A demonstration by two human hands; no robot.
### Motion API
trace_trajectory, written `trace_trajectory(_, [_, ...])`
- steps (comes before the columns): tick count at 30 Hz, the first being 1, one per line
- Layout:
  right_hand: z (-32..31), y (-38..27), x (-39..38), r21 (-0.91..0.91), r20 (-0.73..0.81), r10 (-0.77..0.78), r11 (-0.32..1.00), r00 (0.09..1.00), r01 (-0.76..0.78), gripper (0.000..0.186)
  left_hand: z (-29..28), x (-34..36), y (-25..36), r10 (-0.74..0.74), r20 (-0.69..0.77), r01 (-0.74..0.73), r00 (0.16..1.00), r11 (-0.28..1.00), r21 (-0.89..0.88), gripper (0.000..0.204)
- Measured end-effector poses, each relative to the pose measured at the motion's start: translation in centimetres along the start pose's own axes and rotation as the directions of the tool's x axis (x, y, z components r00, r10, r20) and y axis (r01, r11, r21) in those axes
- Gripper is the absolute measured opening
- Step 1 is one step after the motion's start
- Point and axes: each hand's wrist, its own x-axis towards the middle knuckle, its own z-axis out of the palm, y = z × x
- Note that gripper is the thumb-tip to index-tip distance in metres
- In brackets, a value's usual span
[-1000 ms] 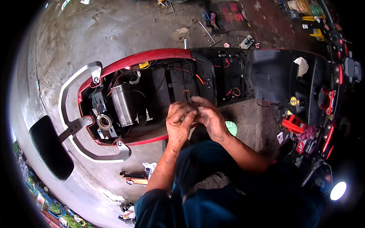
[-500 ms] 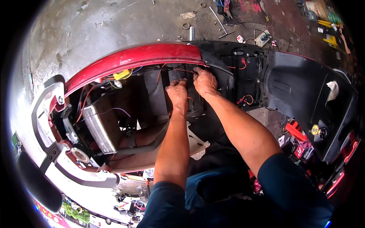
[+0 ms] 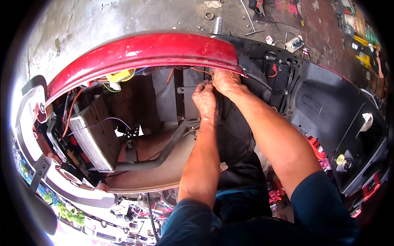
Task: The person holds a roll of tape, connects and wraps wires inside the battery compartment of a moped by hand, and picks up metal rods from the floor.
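Note:
Inside an open vehicle body, my two hands work close together under the lower edge of a curved red panel (image 3: 156, 50). My right hand (image 3: 226, 83) is closed, its fingertips partly hidden by the panel's edge. A thin orange wire (image 3: 199, 70) runs to those fingertips and seems pinched there. Just below and left of it, almost touching, my left hand (image 3: 205, 99) is closed with fingers curled in a pinch. Whatever it holds is hidden. A flat metal bracket (image 3: 186, 89) sits beside the left hand.
At the left stand a finned metal radiator (image 3: 92, 135), a purple wire (image 3: 108, 118) and a yellow connector (image 3: 119, 76). A bent dark pipe (image 3: 164, 160) crosses below. Right of my arms lies a black plastic panel (image 3: 322, 110). Tools and a metal ring (image 3: 209, 16) lie on the floor beyond.
The view has shifted nearer to the body. My right hand has gone further under the red panel's edge, and my left hand has come up close against it.

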Motion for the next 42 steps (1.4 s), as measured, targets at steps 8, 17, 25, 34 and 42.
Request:
trace_trajectory(8, [-2.0, -0.5, -0.3, -0.005, 0.225, 0.089, 0.996, 0.97, -0.09, 0.031, 0.2, -1.2, 0.2, -0.074, 0.031, 0.075, 0.997, 0.997, -0.024, 0.018])
trace_trajectory(17, [-1.3, 0.6, 0.1, -0.034, 0.154, -0.092, 0.995, 0.984, 0.099, 0.025, 0.5, 0.5, -0.9, 0.069, 0.026, -0.068, 0.997, 0.996, -0.061, 0.015])
trace_trajectory(25, [-0.9, 2.2, 2.5, -0.082, 0.298, -0.128, 0.984, 0.946, 0.159, 0.021, 0.8, 0.9, -2.6, 0.204, -0.258, -0.113, 0.944, 0.937, 0.33, 0.022])
trace_trajectory(34, [-2.0, 0.9, 3.7, -0.091, 0.432, -0.114, 0.982, 0.895, 0.169, 0.02, 2.2, 0.1, -2.2, 0.325, -0.237, -0.228, 0.915, 0.904, 0.361, 0.022])
trace_trajectory(42, [-2.3, 0.4, 3.6, -0.054, 0.444, -0.139, 0.982, 0.885, 0.181, 0.017, 3.2, -0.4, -2.7, 0.3, -0.372, -0.162, 0.878, 0.92, 0.358, 0.024])
